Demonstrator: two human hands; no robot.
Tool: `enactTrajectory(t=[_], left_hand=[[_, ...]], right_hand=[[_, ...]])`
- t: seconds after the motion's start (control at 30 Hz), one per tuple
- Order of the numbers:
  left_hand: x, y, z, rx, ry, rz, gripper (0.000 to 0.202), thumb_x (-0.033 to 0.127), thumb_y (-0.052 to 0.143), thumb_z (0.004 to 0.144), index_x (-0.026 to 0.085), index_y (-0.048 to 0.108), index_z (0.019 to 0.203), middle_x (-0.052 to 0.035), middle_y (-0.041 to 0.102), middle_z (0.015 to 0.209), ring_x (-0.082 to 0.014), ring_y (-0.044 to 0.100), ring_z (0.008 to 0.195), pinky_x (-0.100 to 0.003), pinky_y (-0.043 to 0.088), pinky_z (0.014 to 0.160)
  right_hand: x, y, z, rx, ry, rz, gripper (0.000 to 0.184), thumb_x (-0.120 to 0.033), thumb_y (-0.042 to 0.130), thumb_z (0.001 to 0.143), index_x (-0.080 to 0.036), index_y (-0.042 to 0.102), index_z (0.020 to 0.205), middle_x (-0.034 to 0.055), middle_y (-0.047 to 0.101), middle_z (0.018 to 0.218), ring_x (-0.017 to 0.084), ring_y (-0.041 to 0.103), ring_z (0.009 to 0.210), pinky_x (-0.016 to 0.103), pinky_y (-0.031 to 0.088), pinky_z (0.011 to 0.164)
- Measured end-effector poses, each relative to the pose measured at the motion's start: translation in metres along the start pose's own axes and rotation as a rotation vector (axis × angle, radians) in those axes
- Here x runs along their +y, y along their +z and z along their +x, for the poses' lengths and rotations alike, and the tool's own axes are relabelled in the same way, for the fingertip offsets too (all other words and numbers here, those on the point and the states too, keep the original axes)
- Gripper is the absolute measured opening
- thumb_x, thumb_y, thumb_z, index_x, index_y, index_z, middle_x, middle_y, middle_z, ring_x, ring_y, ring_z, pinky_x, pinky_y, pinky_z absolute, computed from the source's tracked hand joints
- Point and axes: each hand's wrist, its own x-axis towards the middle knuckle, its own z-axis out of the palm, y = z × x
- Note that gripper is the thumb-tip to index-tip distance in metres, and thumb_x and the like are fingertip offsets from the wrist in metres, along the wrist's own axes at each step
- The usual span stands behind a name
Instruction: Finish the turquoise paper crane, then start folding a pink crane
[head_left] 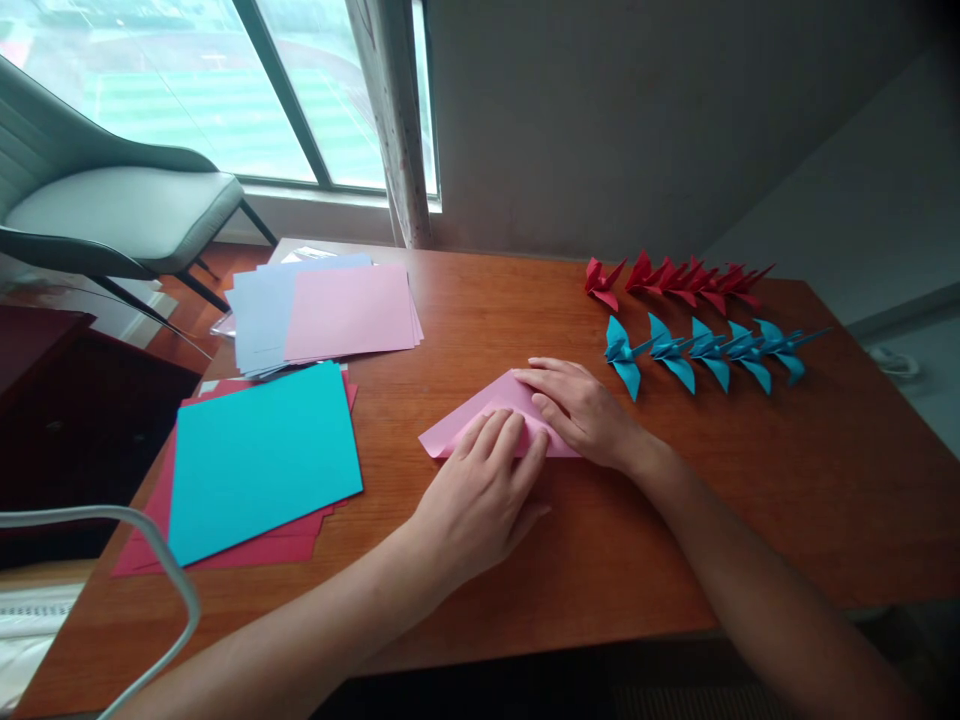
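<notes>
White cable (86, 514), one, curved across the lower left. Pink origami paper (496, 397), one sheet, plain and smooth, was folded to a broad triangle, peak away from the person, left corner pointed and slightly curled. It lay on the wooden table (487, 310) under both hands. Left hand (476, 500): fingers bent, tips pressed on the paper's middle, thumb off it, nothing gripped. Right hand (592, 410): unclenched, fingers laid along the right slope. Blue paper cranes (707, 348), five, stood in a row beyond, to the right.
</notes>
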Motion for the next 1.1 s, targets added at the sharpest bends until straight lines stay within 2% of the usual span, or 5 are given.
enactTrajectory(t=[0.07, 0.2, 0.37, 0.63, 1.1], left_hand=[[0.002, -0.001, -0.001, -0.010, -0.014, 0.025, 0.064, 0.049, 0.052, 0.095, 0.007, 0.048, 0.143, -0.0243, 0.055, 0.140, -0.0418, 0.051, 0.132, -0.054, 0.035, 0.116], [0.008, -0.001, -0.003, -0.010, -0.069, 0.051, 0.059, 0.046, 0.047, 0.098, 0.009, 0.048, 0.145, -0.0223, 0.051, 0.148, -0.0387, 0.048, 0.138, -0.052, 0.032, 0.119], [0.012, -0.002, -0.005, -0.030, -0.144, 0.067, 0.065, 0.051, 0.047, 0.098, 0.009, 0.046, 0.147, -0.0234, 0.048, 0.153, -0.0397, 0.046, 0.140, -0.053, 0.034, 0.117], [0.009, 0.002, -0.007, -0.068, -0.089, 0.024, 0.080, 0.061, 0.048, 0.095, 0.006, 0.039, 0.152, -0.0252, 0.036, 0.159, -0.0427, 0.037, 0.146, -0.056, 0.026, 0.120], [0.006, 0.005, -0.006, -0.112, -0.029, -0.047, 0.076, 0.061, 0.048, 0.095, 0.011, 0.040, 0.151, -0.0257, 0.030, 0.162, -0.0420, 0.030, 0.150, -0.062, 0.023, 0.120]], right_hand=[[-0.001, 0.000, 0.000, -0.006, -0.009, -0.013, 0.039, -0.028, 0.042, 0.102, -0.015, 0.061, 0.133, 0.0094, 0.067, 0.135, 0.026, 0.054, 0.134, 0.048, 0.043, 0.113], [-0.002, -0.001, 0.000, -0.017, -0.018, -0.037, 0.039, -0.028, 0.042, 0.102, -0.015, 0.061, 0.134, 0.0092, 0.067, 0.136, 0.027, 0.054, 0.135, 0.048, 0.043, 0.113], [-0.005, -0.001, -0.001, -0.029, -0.017, -0.052, 0.040, -0.028, 0.043, 0.102, -0.014, 0.061, 0.134, 0.0090, 0.067, 0.136, 0.028, 0.054, 0.134, 0.048, 0.044, 0.112], [-0.007, 0.000, 0.000, -0.026, -0.051, -0.042, 0.038, -0.028, 0.044, 0.101, -0.018, 0.063, 0.133, 0.0087, 0.069, 0.133, 0.027, 0.057, 0.131, 0.049, 0.046, 0.111], [-0.010, 0.002, -0.001, -0.041, -0.067, 0.002, 0.041, -0.021, 0.046, 0.098, -0.018, 0.059, 0.137, 0.0080, 0.068, 0.133, 0.026, 0.054, 0.134, 0.047, 0.045, 0.112]])
